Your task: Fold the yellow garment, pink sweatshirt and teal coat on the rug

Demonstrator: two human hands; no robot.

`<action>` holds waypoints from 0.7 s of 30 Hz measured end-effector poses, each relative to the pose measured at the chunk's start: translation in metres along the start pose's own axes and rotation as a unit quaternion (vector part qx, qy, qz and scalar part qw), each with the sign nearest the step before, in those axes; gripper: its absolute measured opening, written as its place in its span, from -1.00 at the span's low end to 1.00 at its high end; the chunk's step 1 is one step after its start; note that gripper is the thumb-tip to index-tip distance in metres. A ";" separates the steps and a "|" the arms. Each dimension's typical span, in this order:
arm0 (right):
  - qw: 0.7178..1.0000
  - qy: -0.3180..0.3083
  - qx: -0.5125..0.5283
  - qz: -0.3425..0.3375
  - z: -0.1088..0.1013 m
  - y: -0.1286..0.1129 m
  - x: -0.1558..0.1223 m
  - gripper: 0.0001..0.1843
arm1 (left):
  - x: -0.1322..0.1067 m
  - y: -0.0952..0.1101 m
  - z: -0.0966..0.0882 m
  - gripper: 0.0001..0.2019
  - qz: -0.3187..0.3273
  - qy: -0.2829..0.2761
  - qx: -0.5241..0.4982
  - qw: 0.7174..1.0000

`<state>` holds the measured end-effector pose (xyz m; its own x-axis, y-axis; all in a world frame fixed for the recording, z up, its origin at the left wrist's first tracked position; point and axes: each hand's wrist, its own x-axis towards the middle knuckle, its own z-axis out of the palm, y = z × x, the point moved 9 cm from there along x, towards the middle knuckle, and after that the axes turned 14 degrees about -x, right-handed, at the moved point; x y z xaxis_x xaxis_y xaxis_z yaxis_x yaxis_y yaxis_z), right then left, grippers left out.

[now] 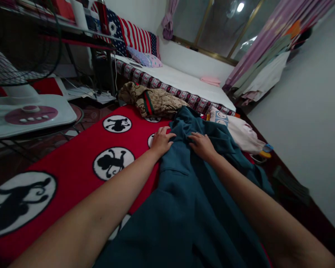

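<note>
A dark teal garment (178, 208), which looks like a long coat, is spread lengthwise in front of me, with a slit pocket on its left part. Its upper part is bunched and folded, and a sleeve-like piece reaches to the right. My left hand (162, 140) rests on the garment's left edge near the top, thumb apart from the fingers. On the upper middle lies my right hand (202, 146), its fingers apart and pointing left, touching the cloth. Beneath the garment is a red blanket (80, 160) with black-and-white round figures.
A brown patterned cloth (156, 100) with a green-red stripe lies bunched beyond the garment. Light clothing (240, 132) is at the right, beside the wall. A fan base (30, 113) stands at the left, near a cluttered desk (100, 41). Behind is a white-topped bed (181, 80).
</note>
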<state>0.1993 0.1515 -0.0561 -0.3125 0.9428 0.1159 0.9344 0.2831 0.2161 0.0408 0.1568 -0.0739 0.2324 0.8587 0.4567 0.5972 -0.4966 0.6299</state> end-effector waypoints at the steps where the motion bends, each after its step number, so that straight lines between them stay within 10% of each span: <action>1: 0.999 0.023 0.016 -0.036 -0.016 -0.014 -0.013 -0.54 | 0.000 0.000 0.000 -0.69 0.009 0.001 -0.008 1.000; 6: 0.955 0.010 0.090 -0.282 -0.072 -0.103 -0.122 -0.26 | -0.001 -0.003 0.001 -0.72 0.026 0.018 -0.032 0.999; 12: 0.893 0.006 0.048 -0.447 -0.085 -0.163 -0.229 -0.37 | 0.000 -0.003 0.005 -0.75 0.057 0.034 -0.039 0.997; 21: 0.933 0.006 0.095 -0.346 -0.056 -0.144 -0.220 -0.66 | 0.002 0.005 0.015 -0.68 0.092 0.004 -0.008 0.996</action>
<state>0.1235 -0.1062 -0.0587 -0.8532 0.5210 0.0235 0.5213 0.8507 0.0682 0.0553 0.1578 -0.0791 0.3308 0.7515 0.5708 0.5328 -0.6480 0.5443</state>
